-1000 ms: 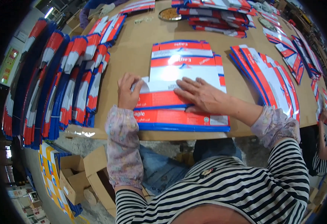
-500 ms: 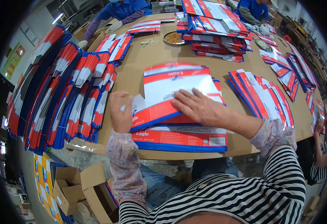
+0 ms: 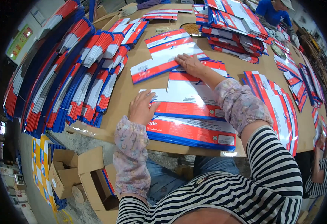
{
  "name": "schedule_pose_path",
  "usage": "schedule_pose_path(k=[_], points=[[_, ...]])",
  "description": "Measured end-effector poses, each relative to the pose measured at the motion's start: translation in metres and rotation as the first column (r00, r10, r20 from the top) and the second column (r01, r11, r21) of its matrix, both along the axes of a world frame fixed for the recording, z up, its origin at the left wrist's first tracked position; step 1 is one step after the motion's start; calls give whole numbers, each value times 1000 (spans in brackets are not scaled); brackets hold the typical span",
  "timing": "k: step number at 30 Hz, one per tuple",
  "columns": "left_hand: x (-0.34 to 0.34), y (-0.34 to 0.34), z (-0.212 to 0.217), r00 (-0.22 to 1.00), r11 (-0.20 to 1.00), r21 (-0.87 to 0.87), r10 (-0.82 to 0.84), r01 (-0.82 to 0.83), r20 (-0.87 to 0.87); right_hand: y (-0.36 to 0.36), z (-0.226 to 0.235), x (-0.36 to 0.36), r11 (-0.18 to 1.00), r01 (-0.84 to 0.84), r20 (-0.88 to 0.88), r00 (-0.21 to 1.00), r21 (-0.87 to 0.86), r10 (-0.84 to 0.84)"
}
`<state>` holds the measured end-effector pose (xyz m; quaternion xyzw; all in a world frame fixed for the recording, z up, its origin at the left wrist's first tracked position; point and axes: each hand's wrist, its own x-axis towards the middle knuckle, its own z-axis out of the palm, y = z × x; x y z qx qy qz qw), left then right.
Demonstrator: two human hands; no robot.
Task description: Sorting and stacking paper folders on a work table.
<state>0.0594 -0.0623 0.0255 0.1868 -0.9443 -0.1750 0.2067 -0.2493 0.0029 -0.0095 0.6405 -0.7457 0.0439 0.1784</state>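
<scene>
My right hand (image 3: pixel 191 65) lies flat, fingers stretched out, on a flattened red, white and blue carton (image 3: pixel 163 58) that sits askew toward the table's middle. Closer to me, a second flattened carton (image 3: pixel 187 99) rests on a pile of the same kind (image 3: pixel 189 131) by the near edge. My left hand (image 3: pixel 142 108) is spread over the left end of that second carton, its fingertips on the white flap. Neither hand grips anything. Part of the second carton is hidden under my right forearm.
Tall rows of bundled flat cartons (image 3: pixel 64 71) line the left side. More stacks stand at the back (image 3: pixel 238 30) and right (image 3: pixel 273 100). A bowl of rubber bands (image 3: pixel 190 29) sits far off. Open cardboard boxes (image 3: pixel 96 179) are on the floor. A co-worker (image 3: pixel 273 13) works across the table.
The upper carton has slid away from me and to the left under my right hand, uncovering another carton. My left hand has let go of the flap and come down onto the uncovered one.
</scene>
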Motion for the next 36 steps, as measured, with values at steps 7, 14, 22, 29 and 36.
schedule_pose_path(k=[7, 14, 22, 29, 36], points=[[-16, -9, 1, 983, 996, -70, -37, 50, 177, -15, 10, -5, 955, 246, -124, 966, 164, -227], [-14, -12, -7, 989, 999, -42, -25, 31, 147, 21, 66, 57, 930, -31, 499, 850, 367, -168], [-26, 1, 11, 991, 993, 9, -122, 122, 53, 146, 71, 107, 876, -223, 430, 903, 428, 20], [-25, 0, 9, 987, 988, 18, -153, 153, 42, 168, 72, 128, 866, -214, 435, 900, 452, -5], [-23, -1, 4, 973, 979, 65, -199, 193, 118, 167, 76, 131, 840, -244, 438, 899, 485, 8]])
